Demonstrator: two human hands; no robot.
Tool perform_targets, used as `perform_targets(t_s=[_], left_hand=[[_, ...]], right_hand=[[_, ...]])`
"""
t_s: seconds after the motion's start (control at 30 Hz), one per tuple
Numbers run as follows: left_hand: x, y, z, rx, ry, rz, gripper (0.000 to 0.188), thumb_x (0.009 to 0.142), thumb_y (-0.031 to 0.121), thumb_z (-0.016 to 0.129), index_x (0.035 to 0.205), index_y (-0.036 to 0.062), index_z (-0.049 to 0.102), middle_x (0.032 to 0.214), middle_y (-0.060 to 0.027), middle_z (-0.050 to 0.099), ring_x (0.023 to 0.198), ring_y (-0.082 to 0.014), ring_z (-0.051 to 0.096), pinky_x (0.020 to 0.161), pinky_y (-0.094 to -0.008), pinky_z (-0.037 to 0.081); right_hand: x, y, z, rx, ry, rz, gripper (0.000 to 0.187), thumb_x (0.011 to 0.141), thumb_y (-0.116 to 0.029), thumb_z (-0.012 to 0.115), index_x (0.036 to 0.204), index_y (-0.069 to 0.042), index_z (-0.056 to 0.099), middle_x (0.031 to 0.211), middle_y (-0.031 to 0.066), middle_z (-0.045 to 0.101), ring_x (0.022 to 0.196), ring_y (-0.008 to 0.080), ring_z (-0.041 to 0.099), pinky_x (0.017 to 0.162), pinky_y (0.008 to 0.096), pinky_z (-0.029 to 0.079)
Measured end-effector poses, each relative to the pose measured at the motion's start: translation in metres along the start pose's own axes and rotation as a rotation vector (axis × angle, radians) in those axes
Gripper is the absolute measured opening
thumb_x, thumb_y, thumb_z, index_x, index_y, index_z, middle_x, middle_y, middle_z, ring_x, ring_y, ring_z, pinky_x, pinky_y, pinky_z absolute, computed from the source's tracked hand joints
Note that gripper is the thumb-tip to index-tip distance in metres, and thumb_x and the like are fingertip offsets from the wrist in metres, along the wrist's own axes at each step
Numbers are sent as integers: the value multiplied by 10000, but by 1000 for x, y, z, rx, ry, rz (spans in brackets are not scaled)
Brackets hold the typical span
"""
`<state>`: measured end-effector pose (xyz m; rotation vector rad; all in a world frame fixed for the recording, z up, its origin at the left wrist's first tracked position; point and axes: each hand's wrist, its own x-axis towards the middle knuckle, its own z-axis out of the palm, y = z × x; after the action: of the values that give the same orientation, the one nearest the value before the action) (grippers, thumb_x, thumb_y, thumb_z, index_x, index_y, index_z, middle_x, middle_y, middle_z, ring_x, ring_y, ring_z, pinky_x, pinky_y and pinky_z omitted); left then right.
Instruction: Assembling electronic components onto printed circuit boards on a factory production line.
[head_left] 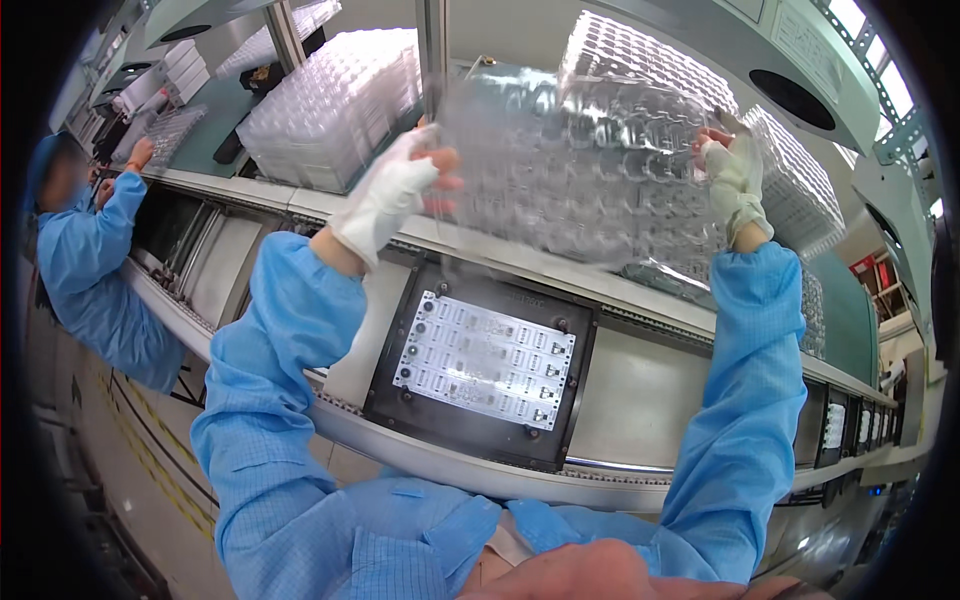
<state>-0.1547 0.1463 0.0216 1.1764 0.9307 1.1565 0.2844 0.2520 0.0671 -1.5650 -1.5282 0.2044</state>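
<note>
Got a clear tray (585, 185) pinched in the right hand (737, 175), up over the counter (845, 310); can't tell if gripped by the left hand (395, 195) too. Could easily flop onto the circuit board (490, 360) if held loosely one side.

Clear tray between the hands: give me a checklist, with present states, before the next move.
1. Right hand gripping the clear tray's right edge: ok.
2. Left hand gripping its left edge: cannot tell, blurred there.
3. Tray steady: not ok, motion blur shows.
4. Tray pockets free of parts: cannot tell, too blurred.
5. White board lying within the black fixture: ok.
6. Blue sleeves off the board: ok.
</note>
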Motion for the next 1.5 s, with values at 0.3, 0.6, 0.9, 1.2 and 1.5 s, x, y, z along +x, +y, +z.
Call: perform_targets(t_s=[0.3,0.6,0.9,1.2,1.5], left_hand=[[-13,38,-25,243,70,75,554,936,268,657,1376,-29,499,1203,-127,584,990,-187,638,823,-318,544],[-42,52,-17,413,-297,-136,503,904,213,670,1325,-34,547,838,-61,651,717,-118,617,646,-255,512],[-105,3,-11,-264,212,-117,230,987,263,614,1021,36,627,913,-72,664,766,-140,618,740,-293,517],[-81,-76,88,-475,249,-50,533,968,136,620,1395,-73,379,1268,-232,591,1069,-313,662,955,-391,550],[-64,-60,116,-33,-327,-342,279,947,209,671,1089,-30,646,998,-130,676,923,-206,672,789,-313,552]], right_hand=[[-36,-105,9,132,-118,-168,269,890,-213,665,1006,16,586,1087,140,700,868,185,664,674,306,532],[-25,-120,26,27,-20,-583,422,910,-263,639,1265,-42,587,1185,102,702,1009,280,663,873,392,523],[-74,-120,-3,-87,-52,-277,696,886,-433,721,1397,-8,514,1281,209,619,1135,318,623,946,419,514],[-196,-79,22,795,-627,547,714,949,-389,659,1525,-145,314,1293,137,495,1026,296,608,867,423,536],[-138,-19,36,763,-529,597,732,944,-108,518,1590,-72,175,1262,178,566,945,274,630,818,393,558]])
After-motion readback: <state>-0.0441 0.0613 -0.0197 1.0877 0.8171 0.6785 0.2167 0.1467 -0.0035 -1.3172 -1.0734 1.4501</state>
